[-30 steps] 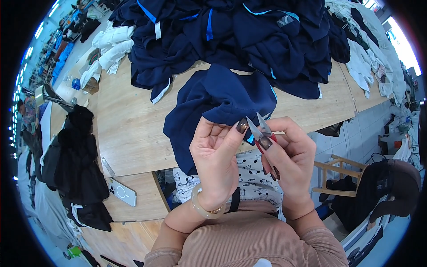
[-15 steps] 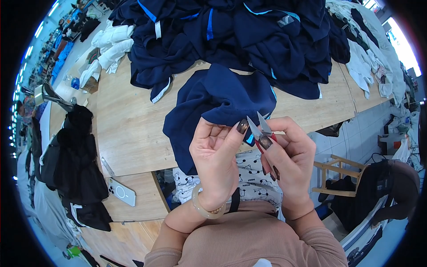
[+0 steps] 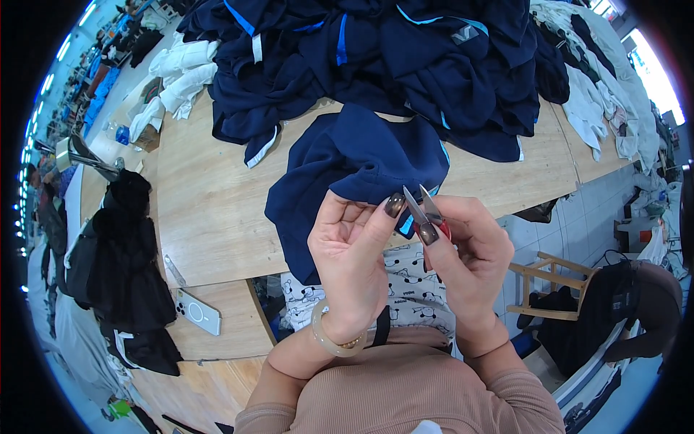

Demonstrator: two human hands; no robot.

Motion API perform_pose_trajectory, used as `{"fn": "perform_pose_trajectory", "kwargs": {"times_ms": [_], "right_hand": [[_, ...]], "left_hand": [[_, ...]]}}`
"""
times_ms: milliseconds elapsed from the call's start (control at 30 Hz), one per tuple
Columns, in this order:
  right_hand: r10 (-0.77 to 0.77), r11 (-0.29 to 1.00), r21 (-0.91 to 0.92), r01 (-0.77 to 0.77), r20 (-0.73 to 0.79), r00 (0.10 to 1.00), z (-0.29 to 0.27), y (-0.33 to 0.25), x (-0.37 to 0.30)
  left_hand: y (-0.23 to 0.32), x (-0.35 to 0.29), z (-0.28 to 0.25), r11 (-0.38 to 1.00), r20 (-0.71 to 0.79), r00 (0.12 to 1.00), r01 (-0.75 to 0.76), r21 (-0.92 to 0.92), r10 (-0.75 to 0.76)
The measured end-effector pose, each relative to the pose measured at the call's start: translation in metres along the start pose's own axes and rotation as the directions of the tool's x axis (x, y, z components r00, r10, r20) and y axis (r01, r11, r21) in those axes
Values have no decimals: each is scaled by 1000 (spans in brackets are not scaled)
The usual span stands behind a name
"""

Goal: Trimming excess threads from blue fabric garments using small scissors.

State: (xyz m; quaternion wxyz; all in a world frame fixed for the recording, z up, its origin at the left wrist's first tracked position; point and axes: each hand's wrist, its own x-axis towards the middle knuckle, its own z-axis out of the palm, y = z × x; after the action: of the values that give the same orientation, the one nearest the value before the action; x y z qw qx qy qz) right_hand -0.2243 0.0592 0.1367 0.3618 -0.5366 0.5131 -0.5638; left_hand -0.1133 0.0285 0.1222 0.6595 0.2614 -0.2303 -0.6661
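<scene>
A navy blue garment (image 3: 361, 148) with a light blue edge lies in front of me, draped over the table's near edge. My left hand (image 3: 354, 246) pinches its near edge between thumb and fingers. In my right hand (image 3: 470, 253) is a pair of thread snips (image 3: 426, 210) with pointed metal blades and red handles. The blades stand apart and point away from me, close to the left fingertips and the garment's edge. Whether they touch the cloth I cannot tell. My right fingers partly hide the handles.
A heap of navy garments (image 3: 383, 65) covers the far side of the wooden table (image 3: 210, 224). Black garments (image 3: 116, 246) hang at the left beside a phone (image 3: 198, 312). White cloth (image 3: 181, 72) lies far left. A wooden stool (image 3: 553, 286) and a seated person (image 3: 650, 304) are at right.
My right thumb and the snips have shifted slightly, and the blades have turned a little. My right fingers have curled further behind the handles. The left hand and garment look nearly unchanged.
</scene>
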Motion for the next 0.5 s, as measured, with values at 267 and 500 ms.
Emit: {"fn": "perform_pose_trajectory", "kwargs": {"times_ms": [267, 500], "right_hand": [[-71, 997, -28, 72, 21, 997, -1, 0, 1], [-76, 993, 95, 75, 4, 997, -3, -1, 0]], "left_hand": [[0, 0, 1, 1000, -2, 1000, 14, -3, -14], [1, -1, 3, 1000, 7, 1000, 13, -17, -13]]}}
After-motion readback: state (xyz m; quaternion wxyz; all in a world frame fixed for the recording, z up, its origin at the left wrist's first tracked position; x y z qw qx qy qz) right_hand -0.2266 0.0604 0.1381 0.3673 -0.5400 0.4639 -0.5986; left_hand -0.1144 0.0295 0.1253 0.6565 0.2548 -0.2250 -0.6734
